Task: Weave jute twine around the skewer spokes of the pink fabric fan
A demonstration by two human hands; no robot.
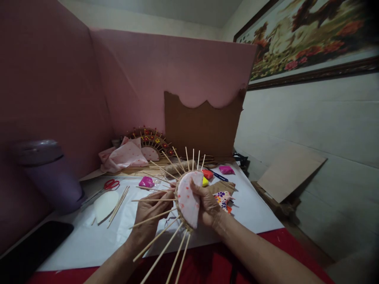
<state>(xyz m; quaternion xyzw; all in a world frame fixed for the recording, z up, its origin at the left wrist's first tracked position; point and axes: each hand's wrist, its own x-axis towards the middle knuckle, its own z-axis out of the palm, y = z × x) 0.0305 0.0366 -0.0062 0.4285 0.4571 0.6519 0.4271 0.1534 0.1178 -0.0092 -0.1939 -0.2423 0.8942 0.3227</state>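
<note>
My right hand [210, 205] is closed on a half-round piece [188, 199] covered in white cloth with pinkish-red marks, its thumb across the front. Thin wooden sticks [156, 216] fan out from the curved rim, which has a rough, brownish, cord-like edging. My left hand [152, 211] is at the left of that rim, behind several sticks. Its fingers are bent together close to the edging; what they pinch is hidden. Behind the sticks lies a roll of brown twine [186, 165].
A decorated fan-shaped piece [152, 138] and pink cloth [127, 156] are at the back. Red-handled scissors [111, 184], a white cut-out [106, 205], loose sticks [119, 206] and a magenta packet [146, 182] lie left. A purple tumbler [55, 181] stands far left; a blue cutter [217, 174] lies right.
</note>
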